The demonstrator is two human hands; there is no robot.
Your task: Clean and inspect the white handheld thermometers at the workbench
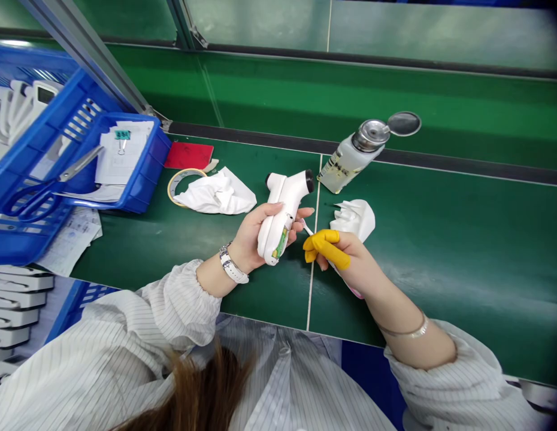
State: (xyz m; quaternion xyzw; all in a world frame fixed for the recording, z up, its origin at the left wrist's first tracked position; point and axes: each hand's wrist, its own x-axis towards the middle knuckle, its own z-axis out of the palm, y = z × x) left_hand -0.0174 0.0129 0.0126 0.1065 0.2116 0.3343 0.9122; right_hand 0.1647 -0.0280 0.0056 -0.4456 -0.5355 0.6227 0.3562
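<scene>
My left hand (254,236) is wrapped round a white handheld device (285,200) with black ends on its forked top. Green and yellow parts show through an opening low on its side. Close on the right, my right hand (336,248), with yellow finger cots on some fingers, pinches a thin white-and-pink toothbrush-like tool (308,228). Its pale tip points at the device, near my left fingertips; whether it touches is unclear. The tool's pink end shows below my right palm, while its middle is hidden by my fingers.
Behind my right hand lie a crumpled white cloth (356,218) and a dispenser bottle (350,158), lid raised. To the left are another cloth (220,193), a tape roll (171,187), a red booklet (188,155), and a blue bin (146,173) with papers and scissors (78,166).
</scene>
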